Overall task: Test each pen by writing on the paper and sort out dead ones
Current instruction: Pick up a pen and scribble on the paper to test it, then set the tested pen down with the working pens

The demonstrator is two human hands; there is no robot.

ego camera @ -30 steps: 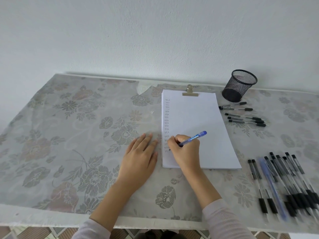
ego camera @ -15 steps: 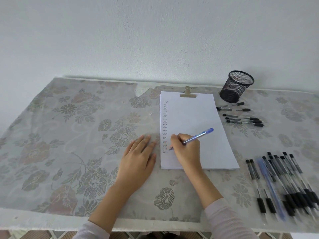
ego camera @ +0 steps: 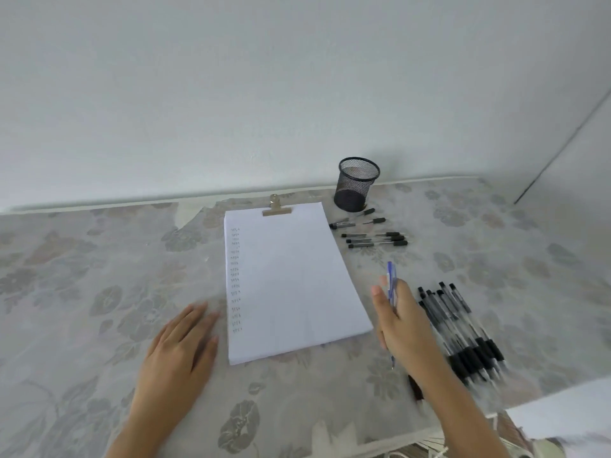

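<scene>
A blue pen (ego camera: 391, 280) is held in the right hand (ego camera: 401, 322), with the fingers curled round its barrel. The pen is pointed steeply, its tip downward and its upper end standing above the fingertips. This hand is seen off the paper (ego camera: 291, 285), just beside its right edge, between the sheet and a row of black pens (ego camera: 463, 328) that is laid on the table near the right side. Because of motion blur, it cannot be told whether the pen tip is touching the tablecloth (ego camera: 82, 259). The left hand (ego camera: 180, 345) is laid flat on the cloth, palm down and fingers straight, just beside the lower left corner of the paper. The sheet is fastened at its far edge by a brass clip (ego camera: 277, 208), and a column of small written marks (ego camera: 235, 279) is seen along its left margin. A black mesh cup (ego camera: 357, 185) is placed upright near the wall, and a smaller group of pens (ego camera: 373, 239) is laid in front of it, well apart from the larger row.
</scene>
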